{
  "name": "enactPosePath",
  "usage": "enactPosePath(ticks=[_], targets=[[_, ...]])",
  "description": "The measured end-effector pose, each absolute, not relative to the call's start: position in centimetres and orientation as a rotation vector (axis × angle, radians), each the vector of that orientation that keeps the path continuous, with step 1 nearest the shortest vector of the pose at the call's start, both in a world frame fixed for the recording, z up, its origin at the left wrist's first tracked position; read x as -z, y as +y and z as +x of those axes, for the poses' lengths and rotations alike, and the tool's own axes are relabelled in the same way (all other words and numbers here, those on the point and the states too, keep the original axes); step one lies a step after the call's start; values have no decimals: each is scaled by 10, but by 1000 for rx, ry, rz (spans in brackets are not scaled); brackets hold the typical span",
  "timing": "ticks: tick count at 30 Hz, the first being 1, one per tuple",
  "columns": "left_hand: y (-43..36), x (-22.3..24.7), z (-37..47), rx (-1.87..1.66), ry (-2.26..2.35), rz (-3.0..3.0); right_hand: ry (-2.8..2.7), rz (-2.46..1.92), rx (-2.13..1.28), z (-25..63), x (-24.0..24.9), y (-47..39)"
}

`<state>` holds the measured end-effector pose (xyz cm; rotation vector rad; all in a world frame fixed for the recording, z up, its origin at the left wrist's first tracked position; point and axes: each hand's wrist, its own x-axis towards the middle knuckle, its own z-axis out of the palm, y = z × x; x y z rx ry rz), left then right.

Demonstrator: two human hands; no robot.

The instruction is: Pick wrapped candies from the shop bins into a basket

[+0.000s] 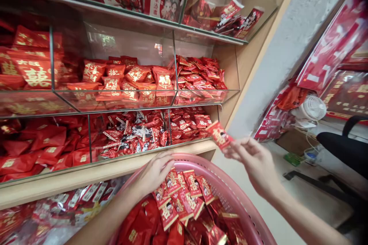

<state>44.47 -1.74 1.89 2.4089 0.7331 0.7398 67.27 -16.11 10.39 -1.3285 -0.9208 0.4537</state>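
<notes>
My right hand [254, 160] pinches a small red candy packet [220, 136] with gold ends by one end, holding it up beyond the basket's right rim. Over the rear left part of a pink plastic basket [230, 187], my left hand [156, 172] lies with its fingers stretched out, beside the packets inside. In the basket are several similar red candy packets [181, 203] with gold characters and small cartoon figures. Plain dark red pouches [140, 222] lie at the left of the same basket.
A wooden shelf unit [250, 65] with glass dividers holds red packets [138, 80] in its compartments. Bagged goods [77, 206] lie beneath the lowest ledge. At the right stand a white fan [313, 107] and a black chair [345, 149].
</notes>
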Motion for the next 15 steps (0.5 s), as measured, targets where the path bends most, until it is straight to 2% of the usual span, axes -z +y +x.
enactPosePath(ticks=[7, 15], targets=[[-17, -18, 446, -762, 668, 2418, -695, -1420, -1093, 647, -46, -183], [-18, -17, 446, -751, 662, 2448, -528, -1311, -1314, 631, -23, -183]])
